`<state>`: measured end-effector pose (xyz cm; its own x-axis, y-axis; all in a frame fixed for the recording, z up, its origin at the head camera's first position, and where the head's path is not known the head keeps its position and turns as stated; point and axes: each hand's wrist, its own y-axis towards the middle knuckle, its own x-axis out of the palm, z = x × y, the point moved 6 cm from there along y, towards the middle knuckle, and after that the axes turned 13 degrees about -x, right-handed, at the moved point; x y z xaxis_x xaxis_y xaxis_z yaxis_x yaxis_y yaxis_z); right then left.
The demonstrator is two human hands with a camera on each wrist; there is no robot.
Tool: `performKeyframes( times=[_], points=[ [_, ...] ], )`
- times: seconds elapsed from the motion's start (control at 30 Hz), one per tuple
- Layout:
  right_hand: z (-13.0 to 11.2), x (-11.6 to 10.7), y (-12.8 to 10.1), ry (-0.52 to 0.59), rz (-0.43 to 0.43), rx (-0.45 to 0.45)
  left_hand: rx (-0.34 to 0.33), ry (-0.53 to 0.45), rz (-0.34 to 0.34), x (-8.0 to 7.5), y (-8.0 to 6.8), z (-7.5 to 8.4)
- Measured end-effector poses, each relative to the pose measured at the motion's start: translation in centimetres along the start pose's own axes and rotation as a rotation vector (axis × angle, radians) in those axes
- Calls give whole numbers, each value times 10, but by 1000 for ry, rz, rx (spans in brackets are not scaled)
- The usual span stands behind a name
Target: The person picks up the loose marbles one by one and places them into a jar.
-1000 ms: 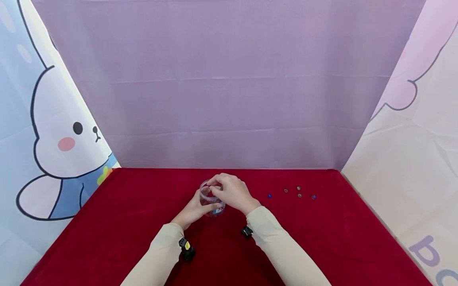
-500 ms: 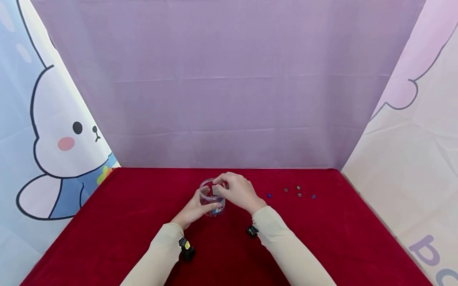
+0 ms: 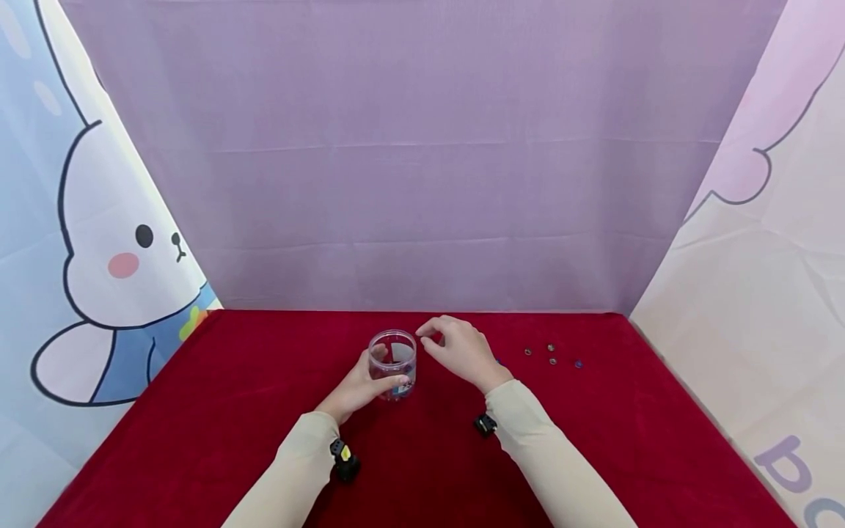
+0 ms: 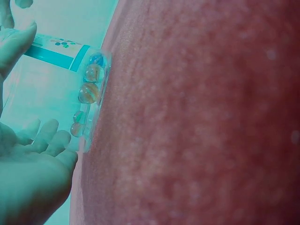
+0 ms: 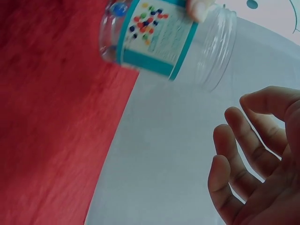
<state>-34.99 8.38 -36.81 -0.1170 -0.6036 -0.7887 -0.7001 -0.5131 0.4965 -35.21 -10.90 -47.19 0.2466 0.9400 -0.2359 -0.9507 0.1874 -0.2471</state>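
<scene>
My left hand (image 3: 355, 386) grips a clear plastic jar (image 5: 157, 37) around its side, thumb in front and fingers behind. The jar stands upright and lidless on the red cloth, with a label printed with coloured dots. Several glass marbles (image 4: 88, 93) lie at its bottom, as the left wrist view shows. To the right of the rim, apart from it, hovers my right hand (image 3: 462, 353) with loosely bent fingers (image 5: 255, 150) and nothing between them. Several more marbles (image 3: 552, 361) lie on the cloth further right; a blue one is mostly hidden behind the right wrist.
A red cloth (image 3: 218, 411) covers the table. Behind its far edge hangs a purple curtain (image 3: 422, 183). Printed fabric panels stand at both sides, the left panel (image 3: 119, 242) showing a cartoon animal.
My right hand has drawn back from over the jar's mouth to the right, uncovering the rim and now partly covering the nearest blue marble. The left hand and the jar have stayed in place.
</scene>
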Motion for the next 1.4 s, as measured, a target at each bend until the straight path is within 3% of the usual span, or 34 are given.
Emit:
performKeyframes(
  times=[0.43, 1.13, 1.4],
  points=[
    [36, -15, -22, -3, 1, 120, -12, 1, 2, -1, 0, -2],
    [77, -42, -52, -34, 10, 194, -12, 10, 9, -1, -5, 1],
    [86, -41, -61, -40, -32, 229, -15, 10, 11, -2, -3, -1]
  ],
)
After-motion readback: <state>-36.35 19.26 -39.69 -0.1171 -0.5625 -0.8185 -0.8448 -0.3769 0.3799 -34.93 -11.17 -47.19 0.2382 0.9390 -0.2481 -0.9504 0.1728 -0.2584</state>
